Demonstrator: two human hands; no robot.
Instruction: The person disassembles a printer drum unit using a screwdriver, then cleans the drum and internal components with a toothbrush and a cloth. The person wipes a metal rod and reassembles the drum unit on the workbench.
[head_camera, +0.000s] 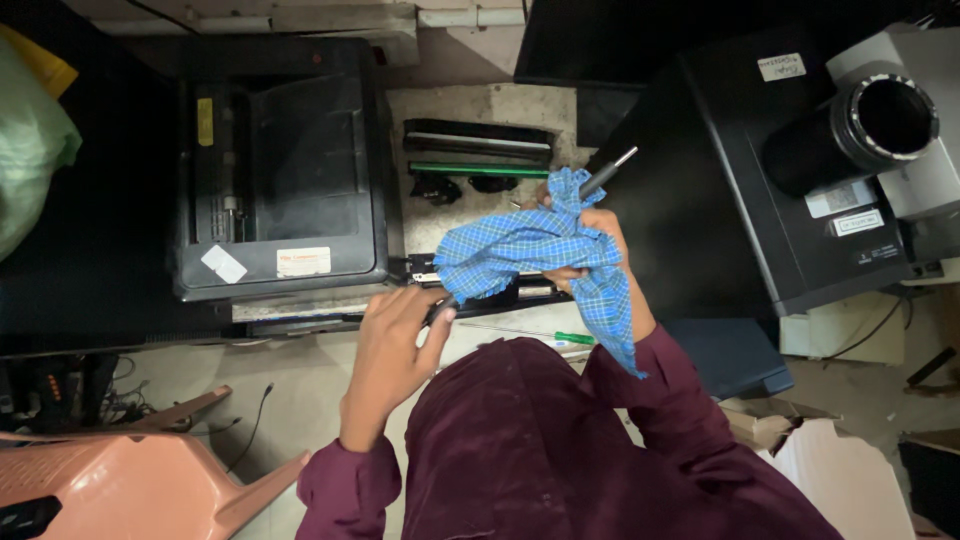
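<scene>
Grip, head view: our left hand (392, 335) is clenched round the near end of a dark roller rod (608, 171); our right hand (598, 255) grasps the blue checked cloth (520, 250) and, through it, the rod's middle.
Rod's place: we hold it in the air above the floor, between the 2 printers, over the cartridge parts.
Long axis: it runs on a diagonal, from lower left at our left hand to upper right.
Pointing: its bare metal tip sticks out past the cloth and points up and right, towards the right printer (760, 200).
Cloth: bunched round the rod, 1 corner hanging down over our right wrist.
Count, hands: 2, both ours, in maroon sleeves.
Count, rods: 1 held.
Count, cloths: 1.
Count, printers: 2 dark ones, the left printer (280, 170) with its top open.
Count, cartridge parts: about 3 long black pieces (478, 140) on the floor, 1 with a green strip; we cannot tell the exact number under the cloth.
Count, screwdrivers: 1, green-handled screwdriver (560, 338), lying just below our right hand.
Count, chairs: 1 pink plastic chair (130, 470) at lower left.
</scene>
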